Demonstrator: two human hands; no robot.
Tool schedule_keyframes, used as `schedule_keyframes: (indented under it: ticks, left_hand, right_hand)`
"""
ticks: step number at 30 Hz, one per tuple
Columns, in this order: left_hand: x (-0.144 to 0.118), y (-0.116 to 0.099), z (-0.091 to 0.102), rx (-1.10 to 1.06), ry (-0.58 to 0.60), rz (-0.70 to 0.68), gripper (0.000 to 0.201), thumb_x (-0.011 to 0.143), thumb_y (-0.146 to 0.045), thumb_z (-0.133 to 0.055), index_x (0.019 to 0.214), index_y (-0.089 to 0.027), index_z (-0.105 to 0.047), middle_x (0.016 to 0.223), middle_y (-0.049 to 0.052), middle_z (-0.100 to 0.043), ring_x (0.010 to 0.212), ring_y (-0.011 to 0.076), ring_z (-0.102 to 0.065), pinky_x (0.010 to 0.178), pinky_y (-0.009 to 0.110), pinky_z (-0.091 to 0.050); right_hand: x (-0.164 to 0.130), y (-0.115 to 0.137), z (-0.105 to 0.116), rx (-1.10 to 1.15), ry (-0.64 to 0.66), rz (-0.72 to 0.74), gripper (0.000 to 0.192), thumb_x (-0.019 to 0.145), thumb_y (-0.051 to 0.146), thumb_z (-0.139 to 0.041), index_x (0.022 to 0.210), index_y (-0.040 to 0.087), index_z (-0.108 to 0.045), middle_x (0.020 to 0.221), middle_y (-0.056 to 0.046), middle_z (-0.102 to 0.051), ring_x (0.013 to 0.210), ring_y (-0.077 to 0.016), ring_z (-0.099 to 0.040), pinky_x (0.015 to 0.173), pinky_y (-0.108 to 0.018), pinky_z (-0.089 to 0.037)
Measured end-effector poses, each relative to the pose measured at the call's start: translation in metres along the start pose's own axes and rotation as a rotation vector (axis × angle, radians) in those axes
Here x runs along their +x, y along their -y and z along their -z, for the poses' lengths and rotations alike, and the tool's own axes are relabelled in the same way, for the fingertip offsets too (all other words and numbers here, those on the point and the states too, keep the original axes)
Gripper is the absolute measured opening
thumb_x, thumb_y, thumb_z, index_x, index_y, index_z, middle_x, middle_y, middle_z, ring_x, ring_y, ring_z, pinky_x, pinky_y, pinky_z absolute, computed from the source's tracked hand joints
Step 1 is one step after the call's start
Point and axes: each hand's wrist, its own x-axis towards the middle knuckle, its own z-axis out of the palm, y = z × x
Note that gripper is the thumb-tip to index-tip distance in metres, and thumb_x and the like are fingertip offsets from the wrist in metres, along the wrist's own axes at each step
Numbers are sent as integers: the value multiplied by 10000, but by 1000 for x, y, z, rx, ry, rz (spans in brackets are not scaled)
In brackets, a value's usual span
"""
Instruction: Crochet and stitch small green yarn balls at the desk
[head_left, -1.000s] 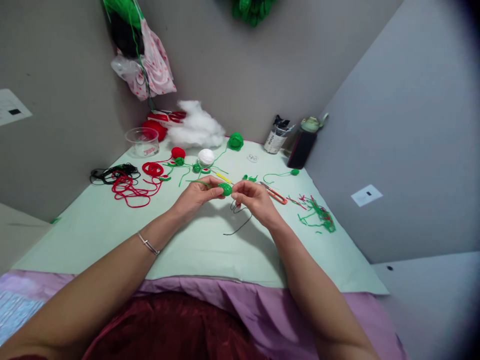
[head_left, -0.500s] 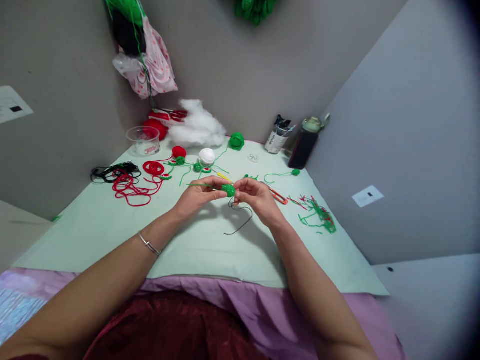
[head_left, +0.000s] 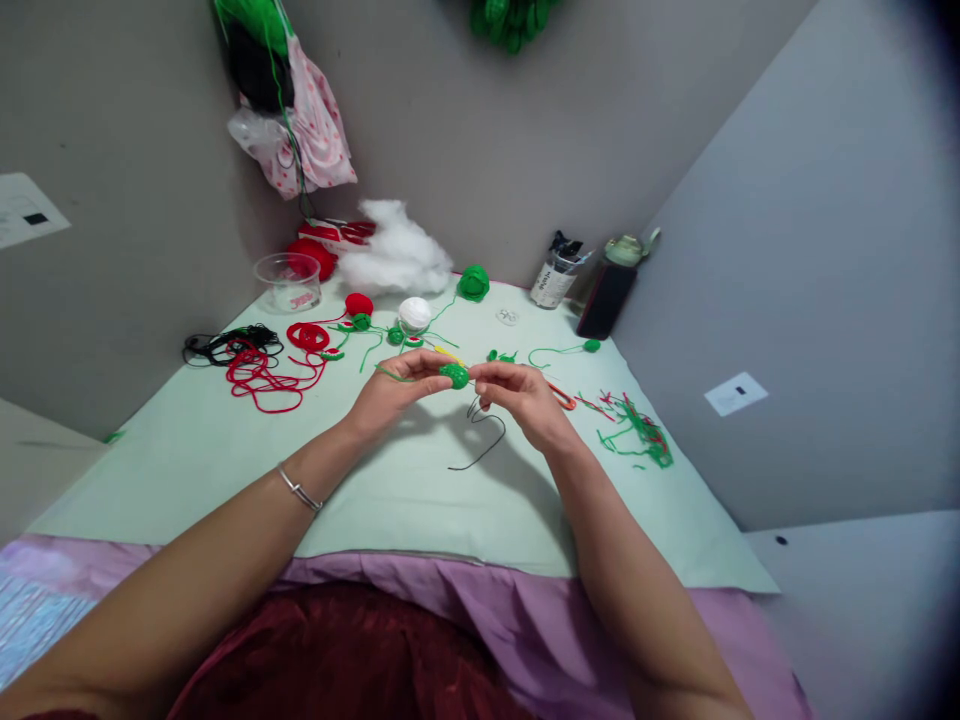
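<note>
A small round green crocheted piece (head_left: 454,375) sits pinched between the thumb and fingertips of the left hand (head_left: 394,390), held just above the pale green table mat (head_left: 225,440) near its middle. The right hand (head_left: 521,398) meets the piece from the other side, its thumb and forefinger closed together right against it; whether they grip a needle or the piece itself cannot be told. A thin black thread (head_left: 480,440) hangs and curls on the mat below the right hand. A silver bangle (head_left: 298,488) circles the left wrist. Beyond the hands lie a yellow stick (head_left: 448,353), a white yarn ball (head_left: 413,313), a green yarn ball (head_left: 472,283) and a red crocheted ball (head_left: 358,304). To the left, a tangle of red yarn (head_left: 262,375); farther left, black cord (head_left: 221,345). To the right, orange-handled snips (head_left: 559,395) and a heap of green yarn scraps (head_left: 637,430). At the back, white stuffing (head_left: 394,255), a clear plastic cup (head_left: 287,283) and a dark bottle (head_left: 607,285).
</note>
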Motion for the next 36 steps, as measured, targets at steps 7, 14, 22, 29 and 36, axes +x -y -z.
schedule_keyframes:
  ticks: [7, 14, 22, 29, 36]
  left_hand:
    - [0, -1, 0, 44, -18, -27, 245, 740, -279, -839, 952, -202, -742, 994, 46, -763, 938, 191, -695, 920, 360, -525]
    - [-3, 3, -7, 58, 7, -40, 276, 729, -302, -853, 952, -184, -741, 990, 60, -747, 946, 205, -687, 903, 357, -520]
    - [-5, 6, -8, 202, 2, -158, 255, 759, -260, -815, 1008, -218, -784, 1054, 66, -690, 998, 206, -647, 920, 343, -501]
    - [-7, 7, -8, 233, 38, -98, 322, 847, -340, -739, 1143, -213, -740, 1126, 69, -719, 1011, 201, -652, 954, 347, -493]
    - [-4, 13, -9, 111, 15, 37, 323, 745, -317, -828, 974, -183, -644, 934, 26, -703, 898, 171, -656, 823, 307, -491]
  right_hand:
    - [0, 1, -3, 2, 20, 6, 229, 723, 217, -707, 946, 183, -745, 738, 25, -595, 621, -97, -531, 624, -263, -467]
    - [2, -2, -10, 99, 56, 9, 352, 712, 319, -811, 1014, 183, -693, 764, 17, -624, 621, -104, -579, 620, -259, -509]
    - [0, -2, -13, 136, 62, -68, 311, 705, 284, -811, 971, 189, -681, 752, 10, -655, 672, -129, -626, 685, -292, -558]
    - [-2, 4, -7, 261, 141, -215, 374, 760, 272, -756, 1119, 186, -699, 890, -44, -735, 820, -162, -703, 812, -323, -578]
    - [2, -1, -11, -192, -128, 82, 193, 794, 355, -727, 851, 171, -746, 783, -26, -680, 644, -119, -552, 594, -257, -454]
